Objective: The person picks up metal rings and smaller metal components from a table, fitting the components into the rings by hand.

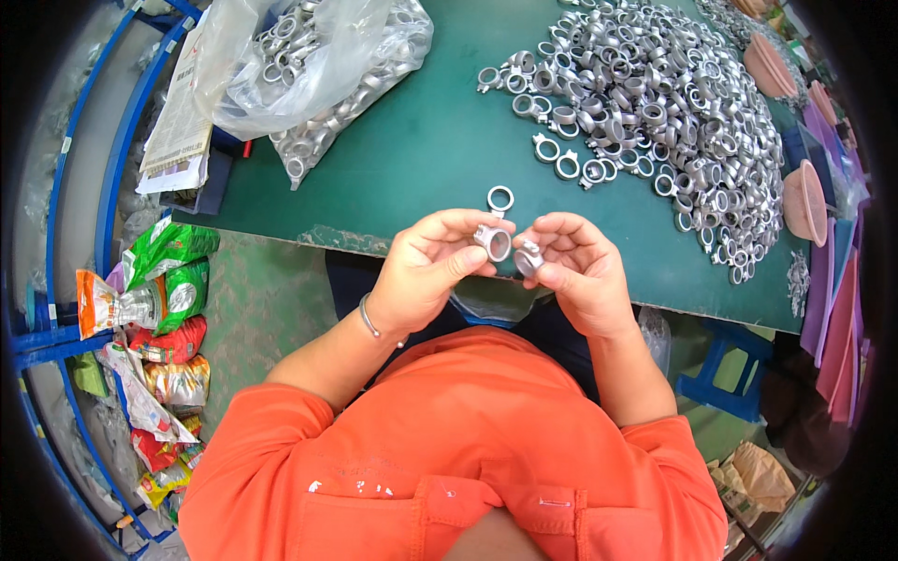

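You have one small silver metal ring fitting pinched in your left hand, its fingers closed around it with the open bore facing up toward you, and a second ring fitting gripped the same way in your right hand; the two pieces sit just beside each other, nearly touching, above the near edge of the green table. Both hands are curled shut on their parts, none of the fingers spread. One loose ring lies alone on the table just beyond your fingertips. From what shows, most of the work looks to be ahead of you: a large heap of the same fittings covers the far right part of the table, and a clear plastic bag at the far left corner holds many more. I cannot tell which of those are handled already and which are waiting, since no sorted group stands apart. Pink bowls line the right edge, their contents hidden.
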